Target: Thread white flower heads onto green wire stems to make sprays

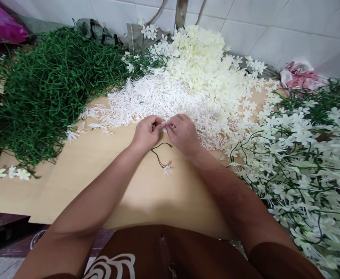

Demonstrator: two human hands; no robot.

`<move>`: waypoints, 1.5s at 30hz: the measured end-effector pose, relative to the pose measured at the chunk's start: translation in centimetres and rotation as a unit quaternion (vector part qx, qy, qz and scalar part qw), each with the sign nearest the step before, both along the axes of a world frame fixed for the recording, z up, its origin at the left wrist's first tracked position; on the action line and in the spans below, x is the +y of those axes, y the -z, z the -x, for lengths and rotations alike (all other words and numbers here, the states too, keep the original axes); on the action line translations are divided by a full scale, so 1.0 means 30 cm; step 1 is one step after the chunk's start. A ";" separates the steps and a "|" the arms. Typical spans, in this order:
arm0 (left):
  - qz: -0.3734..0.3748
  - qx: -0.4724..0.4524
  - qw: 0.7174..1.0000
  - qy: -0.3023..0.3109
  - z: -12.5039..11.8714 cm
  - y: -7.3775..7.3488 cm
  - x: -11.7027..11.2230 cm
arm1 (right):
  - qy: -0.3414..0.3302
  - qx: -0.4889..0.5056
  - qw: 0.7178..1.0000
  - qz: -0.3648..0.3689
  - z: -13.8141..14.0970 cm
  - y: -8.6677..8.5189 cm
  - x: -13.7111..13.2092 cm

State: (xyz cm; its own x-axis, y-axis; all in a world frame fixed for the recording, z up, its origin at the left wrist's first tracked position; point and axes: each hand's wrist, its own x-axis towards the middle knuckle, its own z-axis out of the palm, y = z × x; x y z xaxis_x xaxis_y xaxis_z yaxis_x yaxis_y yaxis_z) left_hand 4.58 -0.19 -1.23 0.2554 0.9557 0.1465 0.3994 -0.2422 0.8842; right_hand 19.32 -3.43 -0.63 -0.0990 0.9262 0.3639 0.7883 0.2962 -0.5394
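Note:
My left hand [148, 131] and my right hand [184, 133] meet over the cardboard, thumbs and forefingers pinched together at the tips. Between them shows a bit of a small white stamen piece [172, 127], mostly covered by the fingers. Just below my hands a curved green plastic stem [158, 157] lies on the board, with a white stamen tuft [167, 169] at its lower end. Right beyond my fingertips spreads a heap of loose white stamens [149, 99].
A large pile of green stems [53, 85] stands at the left. Cream-white petals [201, 58] are heaped at the back, by the tiled wall [251, 23]. Flowers on stems [318, 174] fill the right side. Brown cardboard [100, 162] covers the work surface.

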 end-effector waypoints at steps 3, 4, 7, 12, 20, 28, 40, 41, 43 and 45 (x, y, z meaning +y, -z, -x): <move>0.043 -0.088 0.995 0.022 0.001 -0.007 0.003 | 0.011 0.102 0.995 0.019 -0.006 0.006 0.001; 0.060 -0.127 0.990 0.032 0.003 -0.010 0.004 | 0.008 0.148 0.989 0.031 -0.009 0.009 0.003; 0.098 -0.217 0.970 0.047 0.007 -0.017 0.008 | -0.025 0.277 0.958 0.070 -0.021 0.016 0.009; 0.125 -0.205 0.970 0.034 0.009 -0.017 0.006 | -0.080 0.365 0.921 0.109 -0.029 0.013 0.015; 0.170 -0.238 0.951 0.104 0.010 -0.027 -0.008 | -0.072 0.385 0.915 0.100 -0.013 -0.002 0.007; -0.015 0.057 0.984 0.169 0.044 -0.047 -0.032 | -0.074 0.367 0.924 0.079 -0.039 -0.004 0.016; -0.020 0.137 0.979 0.152 0.074 -0.028 -0.005 | -0.114 0.504 0.826 0.225 -0.038 -0.005 -0.002; 0.020 0.101 0.987 0.121 0.086 -0.029 0.004 | -0.115 0.510 0.818 0.241 -0.036 0.002 -0.001; 0.081 0.029 0.994 0.067 0.103 -0.035 0.019 | -0.110 0.505 0.820 0.246 -0.034 0.013 0.002; 0.110 -0.021 0.993 0.041 0.105 -0.042 0.024 | -0.094 0.496 0.835 0.221 -0.034 0.016 0.005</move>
State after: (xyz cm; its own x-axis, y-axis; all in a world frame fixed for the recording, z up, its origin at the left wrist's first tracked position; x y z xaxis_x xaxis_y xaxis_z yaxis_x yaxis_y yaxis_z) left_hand 1.43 0.54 0.04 0.3316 0.9421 -0.0503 0.3475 -0.0724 0.9349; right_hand 20.34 -3.29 -1.10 -0.1101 0.9937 -0.0200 -0.1488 -0.0364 -0.9882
